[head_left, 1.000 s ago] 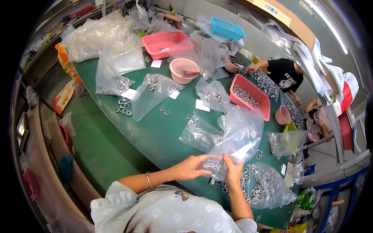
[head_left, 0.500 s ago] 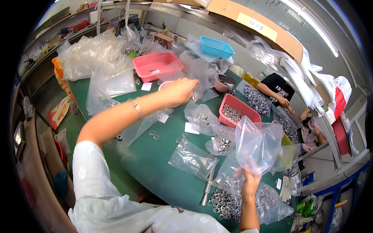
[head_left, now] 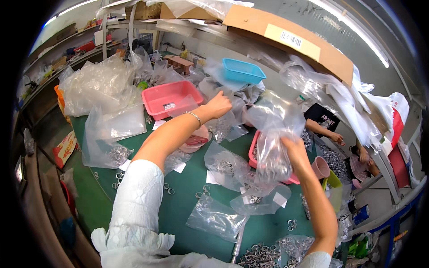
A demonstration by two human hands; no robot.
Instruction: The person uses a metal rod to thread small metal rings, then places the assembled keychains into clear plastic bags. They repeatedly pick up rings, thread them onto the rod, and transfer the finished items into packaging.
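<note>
My right hand [head_left: 292, 152] is closed round a clear plastic bag [head_left: 275, 116], which hangs crumpled and partly blurred over the pink tray of rings [head_left: 254, 152]. Whether anything lies inside that bag I cannot tell. My left hand [head_left: 219, 105] is a closed fist beside the larger pink tray [head_left: 167, 97]; what it holds, if anything, is hidden. Under my left wrist stands a small pink bowl [head_left: 196, 139] with something red inside. Clear bags of metal rings [head_left: 225, 163] lie between my arms, beside white paper slips [head_left: 212, 177].
A pile of loose metal rings [head_left: 259, 257] and a metal rod [head_left: 237, 248] lie at the near edge. A blue tray [head_left: 243, 71] stands at the back, with a heap of clear bags [head_left: 96, 82] at left. Another person's hand [head_left: 336, 137] is at the right, beyond more rings.
My right hand has risen from the near rings toward the back with the clear bag. My left hand stays high, now a fist. The view has shifted somewhat.
</note>
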